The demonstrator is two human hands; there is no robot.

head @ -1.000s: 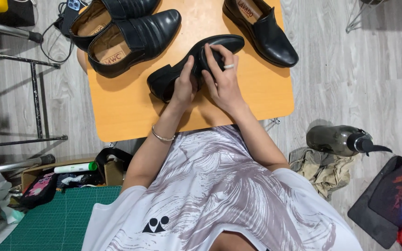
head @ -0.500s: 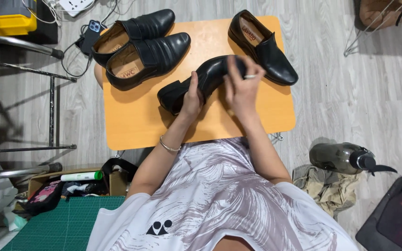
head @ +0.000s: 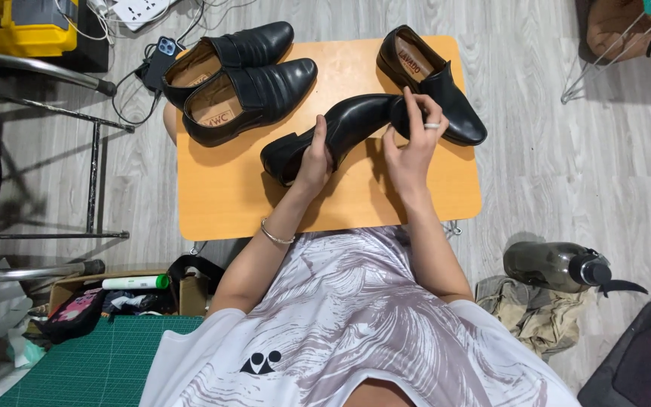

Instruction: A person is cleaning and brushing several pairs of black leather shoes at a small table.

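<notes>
I hold a black leather shoe sideways above a small orange table. My left hand grips its heel end, a bracelet on the wrist. My right hand, wearing a ring, holds the toe end with the fingers curled over the upper. Two more black shoes lie side by side at the table's back left, openings toward me. Another black shoe lies at the back right, just beyond my right hand.
A yellow case, a power strip and a phone lie on the floor at the back left. A metal frame stands to the left. A dark bottle and rag lie right; a green mat lies near left.
The view has shifted, so the table sits lower in the frame. My right hand has slid along the shoe toward its toe; the shoe stays in both hands.
</notes>
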